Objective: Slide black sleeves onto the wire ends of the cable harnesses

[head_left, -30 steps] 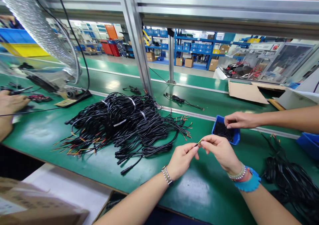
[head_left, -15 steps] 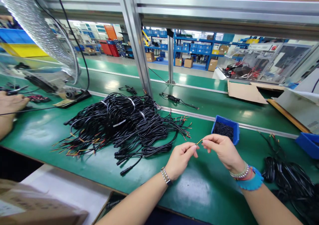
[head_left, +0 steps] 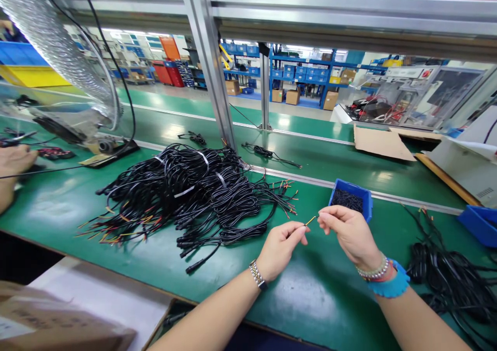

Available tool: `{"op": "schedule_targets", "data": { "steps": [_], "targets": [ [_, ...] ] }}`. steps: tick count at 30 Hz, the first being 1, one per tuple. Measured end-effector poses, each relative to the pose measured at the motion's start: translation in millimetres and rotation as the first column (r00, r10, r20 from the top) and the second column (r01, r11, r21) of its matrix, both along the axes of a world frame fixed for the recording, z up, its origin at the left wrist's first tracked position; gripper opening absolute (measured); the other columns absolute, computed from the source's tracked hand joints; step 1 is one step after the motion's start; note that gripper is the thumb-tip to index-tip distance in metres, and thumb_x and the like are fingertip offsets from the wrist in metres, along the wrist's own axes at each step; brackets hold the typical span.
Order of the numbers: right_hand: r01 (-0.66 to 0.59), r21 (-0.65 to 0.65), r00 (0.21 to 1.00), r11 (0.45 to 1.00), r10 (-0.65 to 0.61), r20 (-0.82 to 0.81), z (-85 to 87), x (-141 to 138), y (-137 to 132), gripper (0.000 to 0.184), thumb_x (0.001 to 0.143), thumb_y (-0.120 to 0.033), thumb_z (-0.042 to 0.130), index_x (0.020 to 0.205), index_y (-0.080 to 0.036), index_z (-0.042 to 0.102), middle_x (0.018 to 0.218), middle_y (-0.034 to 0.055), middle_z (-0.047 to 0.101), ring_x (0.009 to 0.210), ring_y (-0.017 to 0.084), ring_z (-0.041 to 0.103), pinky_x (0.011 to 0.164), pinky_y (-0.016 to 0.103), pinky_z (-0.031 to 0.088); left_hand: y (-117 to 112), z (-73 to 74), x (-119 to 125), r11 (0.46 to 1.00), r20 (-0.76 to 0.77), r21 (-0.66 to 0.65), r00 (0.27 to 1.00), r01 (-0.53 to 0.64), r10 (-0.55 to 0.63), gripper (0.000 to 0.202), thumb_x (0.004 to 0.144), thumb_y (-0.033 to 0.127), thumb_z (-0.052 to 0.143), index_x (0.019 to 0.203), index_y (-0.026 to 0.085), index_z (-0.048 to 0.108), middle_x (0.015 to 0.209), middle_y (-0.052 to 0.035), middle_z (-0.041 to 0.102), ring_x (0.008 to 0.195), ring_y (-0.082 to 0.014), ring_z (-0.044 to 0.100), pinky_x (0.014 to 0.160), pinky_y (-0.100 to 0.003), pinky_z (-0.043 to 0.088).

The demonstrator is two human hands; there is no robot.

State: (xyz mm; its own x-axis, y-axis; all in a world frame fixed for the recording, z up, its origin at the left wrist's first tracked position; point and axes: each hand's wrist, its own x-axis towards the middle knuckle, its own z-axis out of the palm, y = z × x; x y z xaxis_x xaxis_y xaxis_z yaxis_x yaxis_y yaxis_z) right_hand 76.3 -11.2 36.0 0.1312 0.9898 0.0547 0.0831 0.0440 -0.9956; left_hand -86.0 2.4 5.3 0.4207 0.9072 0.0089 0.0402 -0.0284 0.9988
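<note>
My left hand (head_left: pixel 286 241) pinches the end of a black cable between thumb and forefinger. A thin yellow wire (head_left: pixel 310 220) sticks out of this grip towards the upper right, with a dark tip. Just right of that tip is my right hand (head_left: pixel 347 230), its thumb and forefinger pressed together; anything between them is too small to make out. A narrow gap shows between the wire tip and the right fingers. Behind the right hand stands a blue bin (head_left: pixel 368 203) of small black pieces. To the left lies a large heap of black cables (head_left: pixel 209 185) with bared coloured ends.
More black cables (head_left: pixel 446 273) lie at the right, below another blue bin (head_left: pixel 481 224). A metal post (head_left: pixel 209 66) rises behind the heap. At the far left, another person's hand (head_left: pixel 15 159) rests near a ducted fixture (head_left: pixel 104 146). A cardboard box (head_left: pixel 58 320) stands lower left.
My right hand has shifted slightly right, away from the wire tip, opening a small gap. My left hand stays nearly where it was, still pinching the cable.
</note>
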Motion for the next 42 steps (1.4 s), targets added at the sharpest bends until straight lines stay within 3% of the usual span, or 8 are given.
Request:
{"op": "schedule_targets", "data": {
  "steps": [23,28,31,33,34,36,38,42],
  "targets": [
    [-0.044,-0.033,0.999,0.998,0.045,0.014,-2.5,-4,0,0.023,0.069,-0.035,0.064,0.073,-0.012,0.063,0.062,0.0029,0.059,0.052,0.009,0.049,0.047,0.022,0.039,-1,-0.9,0,1.000,0.010,-0.030,1.000,-0.008,0.009,0.030,0.079,0.039,0.049,0.073,0.014,0.063,0.061,-0.0011,0.056,0.046,-0.0066,0.036,0.043,-0.019,0.028],
    [-0.083,-0.097,0.995,0.992,0.088,0.046,-8.8,-16,-4,0.024,0.068,-0.037,0.064,0.070,-0.013,0.061,0.057,0.0004,0.056,0.048,0.008,0.046,0.044,0.021,0.038,-1,-4.1,1,0.998,0.049,-0.061,0.999,0.011,-0.008,0.028,0.076,0.038,0.053,0.074,0.013,0.062,0.064,-0.0024,0.059,0.050,-0.0081,0.044,0.048,-0.020,0.034],
    [-0.140,-0.099,0.974,0.985,0.155,0.166,-3.4,0,5,0.027,0.069,-0.038,0.062,0.079,-0.013,0.063,0.061,0.0006,0.059,0.047,0.008,0.046,0.045,0.021,0.039,0,-4.7,0,0.997,0.051,-0.073,0.999,0.012,-0.008,0.026,0.075,0.037,0.055,0.074,0.012,0.062,0.066,-0.0041,0.062,0.056,-0.0106,0.051,0.054,-0.022,0.038],
    [-0.100,-0.071,0.906,0.992,0.120,0.405,2.4,25,21,0.030,0.073,-0.039,0.057,0.089,-0.014,0.063,0.067,0.0024,0.062,0.052,0.009,0.051,0.050,0.022,0.042,1,-4.4,0,0.997,0.052,-0.081,0.999,0.001,0.003,0.026,0.075,0.037,0.055,0.075,0.012,0.062,0.067,-0.0047,0.063,0.057,-0.0114,0.053,0.057,-0.023,0.039],
    [-0.039,-0.040,0.822,0.998,0.055,0.567,4.3,41,31,0.030,0.077,-0.039,0.051,0.091,-0.014,0.064,0.072,0.0038,0.064,0.057,0.011,0.054,0.053,0.023,0.043,1,-4.1,-1,0.996,0.054,-0.084,0.999,-0.004,0.008,0.026,0.075,0.037,0.055,0.076,0.012,0.062,0.068,-0.0049,0.063,0.057,-0.0115,0.054,0.057,-0.023,0.039],
    [0.016,-0.038,0.427,0.999,0.028,0.904,3.8,71,51,0.028,0.083,-0.031,0.043,0.087,-0.017,0.066,0.084,0.0044,0.066,0.073,0.013,0.058,0.068,0.023,0.044,1,-3.4,-2,0.996,0.058,-0.084,0.998,-0.007,0.012,0.026,0.075,0.037,0.056,0.077,0.012,0.062,0.068,-0.0050,0.063,0.057,-0.0113,0.054,0.057,-0.023,0.039],
    [0.040,-0.084,0.273,0.996,0.069,0.959,-3.0,92,68,0.022,0.078,-0.022,0.047,0.080,-0.017,0.068,0.085,0.0055,0.067,0.080,0.016,0.059,0.075,0.025,0.042,0,-2.9,-3,0.997,0.063,-0.081,0.998,-0.007,0.012,0.026,0.075,0.037,0.056,0.077,0.012,0.062,0.069,-0.0047,0.063,0.056,-0.0111,0.053,0.057,-0.023,0.039],
    [0.065,-0.147,0.128,0.987,0.138,0.982,-24.3,102,85,0.023,0.075,-0.014,0.048,0.085,-0.017,0.069,0.095,0.0104,0.064,0.089,0.021,0.058,0.077,0.028,0.041,1,-3.3,-4,0.996,0.072,-0.087,0.997,-0.008,0.014,0.026,0.074,0.039,0.056,0.077,0.013,0.062,0.068,-0.0042,0.063,0.054,-0.0108,0.052,0.055,-0.023,0.038]
  ]
}}
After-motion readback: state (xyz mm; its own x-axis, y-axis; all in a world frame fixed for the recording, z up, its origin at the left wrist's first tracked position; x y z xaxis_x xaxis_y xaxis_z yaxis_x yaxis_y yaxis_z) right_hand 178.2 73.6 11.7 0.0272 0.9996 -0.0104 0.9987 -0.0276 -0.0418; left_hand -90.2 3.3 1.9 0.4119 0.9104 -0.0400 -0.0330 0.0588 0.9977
